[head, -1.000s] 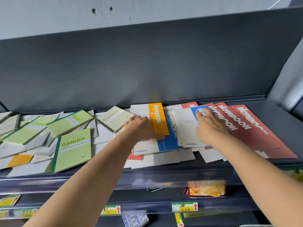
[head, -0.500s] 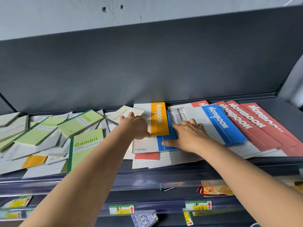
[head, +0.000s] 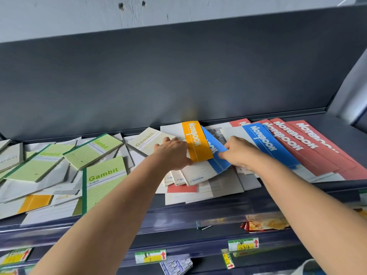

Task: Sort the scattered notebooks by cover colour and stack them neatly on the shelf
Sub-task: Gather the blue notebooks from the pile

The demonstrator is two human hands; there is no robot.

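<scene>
Notebooks lie scattered on the dark shelf. My left hand presses down on the white part of an orange-banded notebook, thumb at the band's lower edge. Under it lies a blue-banded notebook, tilted; my right hand pinches its right edge. Another blue notebook lies just right of that hand, overlapping a fanned row of red notebooks. Green Gambit notebooks are spread on the left, and a cream Gambit notebook sits behind my left hand.
A pile of white-backed and red notebooks lies under both hands near the front lip. Another orange notebook sits at the front left. The shelf's back panel rises close behind. Price tags and a snack packet are on lower shelves.
My right hand left the right-hand blue notebook, moved left and took hold of the blue notebook under the orange one, which has turned. My left hand stayed on the orange notebook.
</scene>
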